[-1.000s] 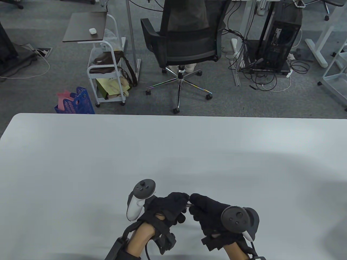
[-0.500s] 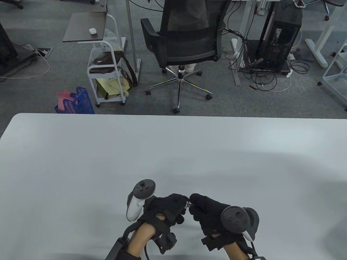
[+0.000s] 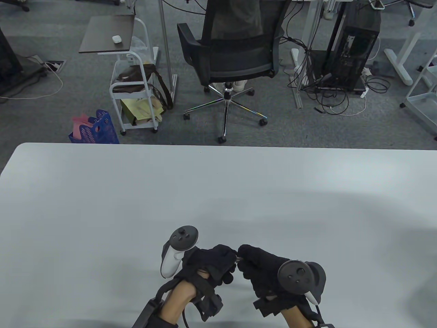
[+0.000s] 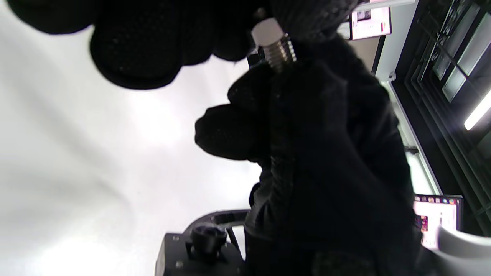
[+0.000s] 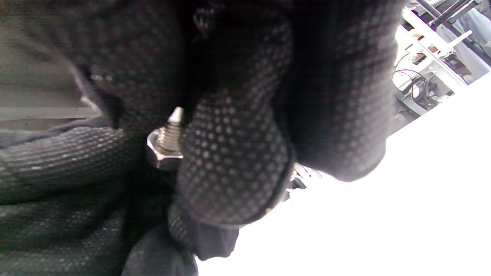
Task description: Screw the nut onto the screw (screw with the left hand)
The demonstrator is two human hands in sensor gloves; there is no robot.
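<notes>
No brand or legible writing is showing on the hardware or gloves; bright screens at the right edge of the left wrist view are displaying content too small to read.

The black-gloved left hand (image 3: 213, 261) and black-gloved right hand (image 3: 261, 270) are meeting fingertip to fingertip above the near edge of the plain white surface (image 3: 218, 191). From the table view the hardware is almost wholly hidden between the fingers; only a small glint is showing at the junction. The forearms are being cut off by the bottom edge.

In the left wrist view, the silver hexagonal metal nut (image 4: 267, 31) is sitting on the silver threaded metal screw (image 4: 282, 56), with the left fingertips (image 4: 134, 53) closing around the nut from above. The screw's lower length is disappearing into the right hand's grip, so its head is not visible there.

In the right wrist view, the right fingers (image 5: 234, 161) are pinching the screw (image 5: 170, 132), whose thread and pointed end are showing above the nut (image 5: 161, 155). The left hand's glove is lying against the nut there, blurred and close to the lens.

Both grips are closed: left on the nut, right on the screw.
</notes>
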